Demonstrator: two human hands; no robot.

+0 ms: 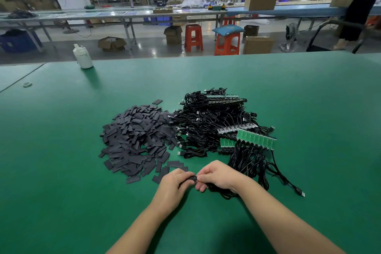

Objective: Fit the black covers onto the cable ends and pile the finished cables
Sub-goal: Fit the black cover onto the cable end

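Note:
A heap of flat black covers (137,140) lies on the green table (61,171), left of centre. To its right is a tangle of black cables (208,123) with green circuit-board ends (255,140). My left hand (175,185) pinches a black cover (192,178) just above the table, in front of both heaps. My right hand (218,175) meets it there, gripping a cable end, with that cable's coil (224,192) bunched under the palm. Where cover and cable end meet is hidden by my fingers.
A white bottle (82,56) stands at the table's far left edge. A small ring (27,84) lies near the left. One cable's USB plug (301,192) trails out to the right. Beyond the table are stools, boxes, benches and people.

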